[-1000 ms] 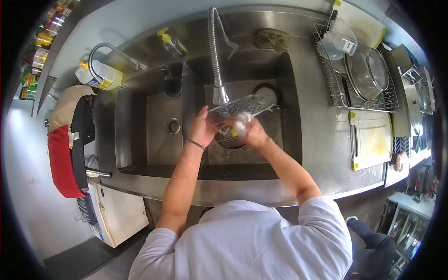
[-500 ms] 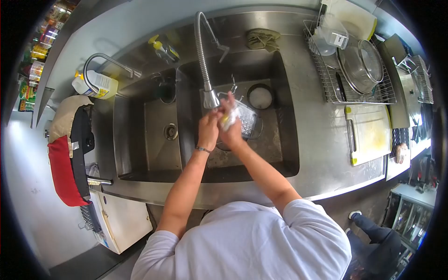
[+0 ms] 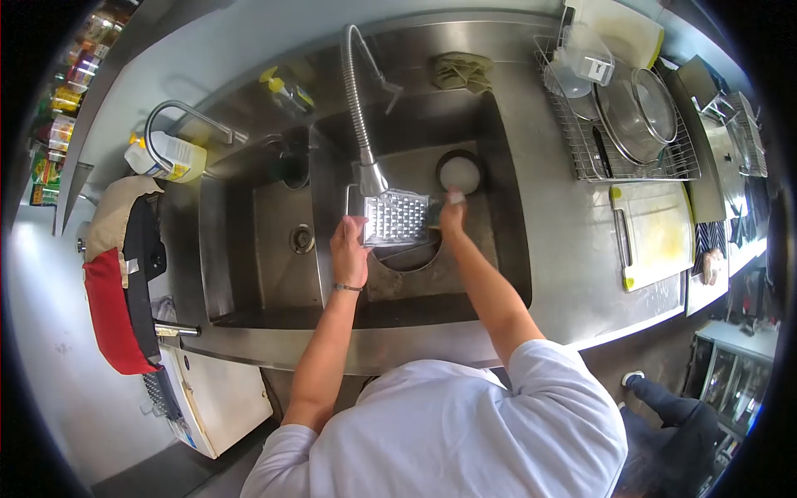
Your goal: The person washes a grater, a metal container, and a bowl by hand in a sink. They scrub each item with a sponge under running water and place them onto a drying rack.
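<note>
A metal box grater [image 3: 398, 219] lies sideways in the air over the right sink basin [image 3: 490, 249], just below the spray head [image 3: 373, 178]. My left hand [image 3: 350, 253] is closed on the grater's left end, near its handle. To the right of the grater is my right hand [image 3: 452, 214], fingers closed around something small, partly white, too blurred to make out. Just beyond my right hand sits a round dark-rimmed bowl [image 3: 459, 173] with whitish contents. A round metal piece [image 3: 411, 256] lies on the basin floor, partly hidden beneath the grater.
The left basin [image 3: 278, 249] adjoins on the left, with a curved faucet [image 3: 170, 108] and soap jug [image 3: 178, 158] behind. A green cloth [image 3: 462, 72] lies at the back edge. A dish rack [image 3: 614, 177] and cutting board [image 3: 656, 236] stand right. Another person's legs [image 3: 664, 423] show lower right.
My hands have moved apart, the left one now holding the grater raised below the spray head. My right hand has shifted right, towards the round bowl.
</note>
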{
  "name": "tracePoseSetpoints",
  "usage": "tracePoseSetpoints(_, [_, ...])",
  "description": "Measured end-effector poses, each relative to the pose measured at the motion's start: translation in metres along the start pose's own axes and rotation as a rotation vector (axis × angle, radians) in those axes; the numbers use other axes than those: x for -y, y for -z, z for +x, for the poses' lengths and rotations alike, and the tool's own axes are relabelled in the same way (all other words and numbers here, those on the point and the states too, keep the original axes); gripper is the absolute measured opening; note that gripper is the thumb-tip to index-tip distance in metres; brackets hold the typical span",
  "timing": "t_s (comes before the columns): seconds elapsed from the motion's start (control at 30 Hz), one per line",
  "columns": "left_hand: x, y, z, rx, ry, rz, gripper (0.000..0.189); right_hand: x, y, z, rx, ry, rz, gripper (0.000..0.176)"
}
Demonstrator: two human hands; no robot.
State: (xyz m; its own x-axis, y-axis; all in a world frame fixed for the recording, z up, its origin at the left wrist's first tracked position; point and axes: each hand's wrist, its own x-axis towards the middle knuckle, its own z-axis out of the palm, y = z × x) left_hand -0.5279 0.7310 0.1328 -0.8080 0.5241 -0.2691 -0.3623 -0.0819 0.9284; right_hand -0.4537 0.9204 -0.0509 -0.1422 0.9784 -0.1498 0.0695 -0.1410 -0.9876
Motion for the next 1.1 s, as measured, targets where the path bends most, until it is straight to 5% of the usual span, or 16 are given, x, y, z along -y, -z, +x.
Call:
tracePoseSetpoints(0.03, [0.005, 0.003, -0.002, 0.003, 0.009, -0.076, 0.041, 0.021, 0.006, 0.013, 0.000, -0.319, 0.112, 0.020])
tracePoseSetpoints(0.17, [0.003, -0.002, -0.006, -0.023, -0.016, -0.256, 0.042, 0.052, 0.007, 0.066, -0.054, 0.029, 0.189, 0.025])
tracePoseSetpoints(0.3, [-0.002, -0.004, -0.003, -0.145, -0.024, -0.216, 0.045, 0.059, 0.013, 0.119, -0.033, -0.243, 0.383, 0.027])
tracePoseSetpoints(0.37, [0.007, -0.014, 0.004, -0.165, -0.031, -0.299, 0.044, 0.007, 0.013, 0.149, -0.157, 0.085, 0.140, 0.037])
tracePoseSetpoints(0.53, [0.009, -0.052, 0.014, -0.234, -0.049, -0.302, 0.039, 0.050, 0.038, 0.067, -0.264, -0.128, -0.266, 0.035])
tracePoseSetpoints(0.73, [0.002, -0.021, 0.007, -0.242, -0.070, -0.239, 0.040, -0.007, 0.053, 0.048, 0.242, 0.064, -0.632, 0.039])
tracePoseSetpoints(0.8, [0.001, -0.001, 0.004, -0.201, -0.020, -0.154, 0.040, 0.012, 0.040, 0.038, 0.375, -0.330, -0.134, 0.041])
tracePoseSetpoints(0.93, [0.001, 0.027, -0.012, -0.130, 0.053, -0.194, 0.044, 0.084, 0.031, -0.002, 0.453, -0.383, 0.036, 0.044])
tracePoseSetpoints(1.03, [-0.007, 0.051, -0.015, -0.225, 0.042, -0.308, 0.048, 0.066, 0.032, -0.003, 0.946, -0.622, 0.393, 0.040])
tracePoseSetpoints(1.1, [0.003, 0.078, -0.005, -0.264, 0.062, -0.279, 0.051, 0.103, 0.033, -0.027, 0.976, -0.646, 0.545, 0.040])
